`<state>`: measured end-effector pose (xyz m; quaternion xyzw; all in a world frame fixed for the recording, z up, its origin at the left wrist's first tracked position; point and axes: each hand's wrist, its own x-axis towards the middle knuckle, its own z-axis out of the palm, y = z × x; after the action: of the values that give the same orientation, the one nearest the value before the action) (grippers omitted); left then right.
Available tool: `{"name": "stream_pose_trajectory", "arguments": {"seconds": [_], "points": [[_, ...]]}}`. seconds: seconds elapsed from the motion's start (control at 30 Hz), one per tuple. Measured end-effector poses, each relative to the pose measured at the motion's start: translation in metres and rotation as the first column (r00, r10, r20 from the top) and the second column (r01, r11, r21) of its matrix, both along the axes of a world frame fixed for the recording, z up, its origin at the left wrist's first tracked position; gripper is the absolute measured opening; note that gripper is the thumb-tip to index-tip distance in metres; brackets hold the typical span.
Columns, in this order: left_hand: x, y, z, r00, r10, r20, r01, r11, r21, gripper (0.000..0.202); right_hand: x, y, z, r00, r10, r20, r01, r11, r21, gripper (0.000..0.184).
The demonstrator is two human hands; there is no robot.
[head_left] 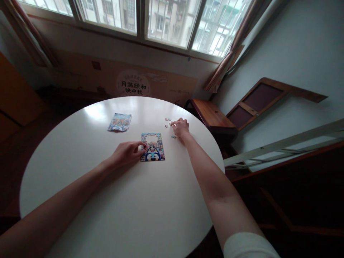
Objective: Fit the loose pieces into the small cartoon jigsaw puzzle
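A small jigsaw puzzle [152, 156] lies flat on the white table, with a blue cartoon figure at its near end and a white gap in its upper part. My left hand [126, 152] rests at the puzzle's left edge, fingers curled together and the tips on it. To the right, my right hand [181, 127] reaches down with closed fingers, tips on a small jigsaw piece [170, 124]. Around that hand lie several loose pieces [166, 126], and others [173, 137] sit just below it, partly beside the wrist.
A picture bag or sheet [119, 122] with a similar print lies to the left on the round table [107, 200]. Beyond the right rim stands a wooden stool or bench [212, 113]. A large printed cardboard panel [166, 80] leans under the windows.
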<state>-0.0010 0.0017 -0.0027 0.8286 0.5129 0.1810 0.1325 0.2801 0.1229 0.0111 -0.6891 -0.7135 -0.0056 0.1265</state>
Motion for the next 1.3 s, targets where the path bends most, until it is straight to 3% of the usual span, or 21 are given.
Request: {"name": "stream_pose_trajectory", "arguments": {"seconds": [0.13,0.3,0.63,0.8,1.03,1.13,1.23,1.3], "points": [[0.000,0.000,0.000,1.000,0.000,-0.005,0.000,1.000,0.001,0.038,0.010,-0.004,-0.002,1.000,0.011,-0.028,-0.010,0.999,0.037,0.024],[0.001,0.000,0.000,1.000,-0.005,-0.006,0.005,1.000,0.017,0.038,0.017,-0.005,-0.003,0.995,-0.035,-0.097,0.035,0.999,-0.004,0.028],[0.001,0.000,-0.001,1.000,0.001,-0.007,-0.001,1.000,0.019,0.035,0.017,0.004,-0.007,0.976,-0.101,-0.190,0.086,0.992,-0.089,0.019],[0.000,0.000,0.000,1.000,-0.011,0.010,0.011,0.999,0.030,0.035,0.017,0.007,-0.008,0.974,-0.102,-0.204,0.084,0.992,-0.094,0.026],[0.001,0.000,0.001,1.000,-0.009,0.005,0.009,1.000,0.010,0.034,0.016,0.005,-0.004,0.958,-0.092,-0.273,0.074,0.994,-0.078,0.016],[0.000,0.000,0.001,1.000,-0.008,0.005,0.008,1.000,0.014,0.035,0.012,0.000,-0.004,0.869,-0.024,-0.494,0.026,1.000,-0.004,0.011],[0.001,-0.001,0.001,1.000,-0.003,-0.002,0.003,1.000,0.016,0.037,0.001,-0.013,-0.008,0.616,0.128,-0.777,-0.067,0.992,0.110,0.018],[0.001,-0.001,0.002,1.000,-0.003,-0.012,0.003,1.000,0.009,0.039,-0.009,-0.026,-0.013,0.455,0.191,-0.870,-0.154,0.979,0.134,0.023]]}}
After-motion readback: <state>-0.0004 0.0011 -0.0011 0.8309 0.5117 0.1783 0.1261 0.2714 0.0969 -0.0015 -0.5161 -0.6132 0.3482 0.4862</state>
